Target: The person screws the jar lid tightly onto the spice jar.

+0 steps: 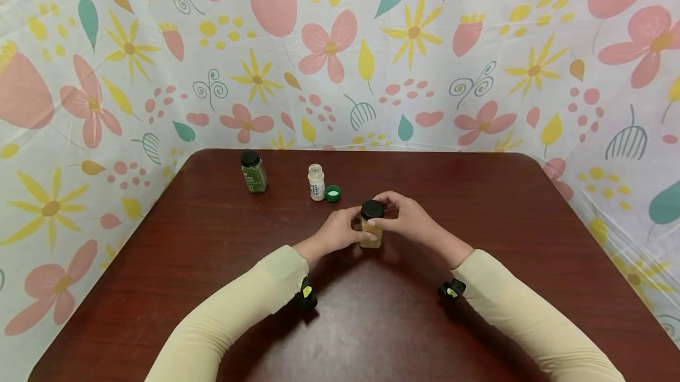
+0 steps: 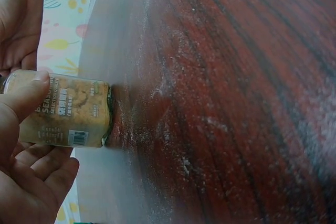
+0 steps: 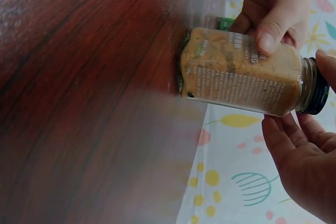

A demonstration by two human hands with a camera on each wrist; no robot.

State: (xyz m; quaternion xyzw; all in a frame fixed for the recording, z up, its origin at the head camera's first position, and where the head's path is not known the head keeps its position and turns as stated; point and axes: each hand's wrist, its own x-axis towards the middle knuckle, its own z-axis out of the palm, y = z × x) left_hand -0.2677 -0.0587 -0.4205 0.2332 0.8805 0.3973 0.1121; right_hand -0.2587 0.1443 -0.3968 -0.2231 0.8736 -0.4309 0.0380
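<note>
A square glass seasoning jar (image 1: pixel 371 240) with yellow-brown contents and a black lid (image 1: pixel 372 209) stands upright on the table in front of me. My left hand (image 1: pixel 336 232) grips the jar's body, its thumb across the label, as the left wrist view also shows with the jar (image 2: pixel 79 108). Around the lid and neck, my right hand (image 1: pixel 411 221) has its thumb and fingers on opposite sides. In the right wrist view, that thumb touches the black lid (image 3: pixel 319 90), which sits on the jar; the fingertips lie by the neck.
Farther back stands a small open bottle (image 1: pixel 316 184) with a white label. Its neighbour is a green cap (image 1: pixel 333 193) lying on the table. Left of these is a black-lidded jar (image 1: pixel 255 175) of green herbs. A patterned cloth (image 1: pixel 329 104) hangs behind the dark red table (image 1: pixel 478 193).
</note>
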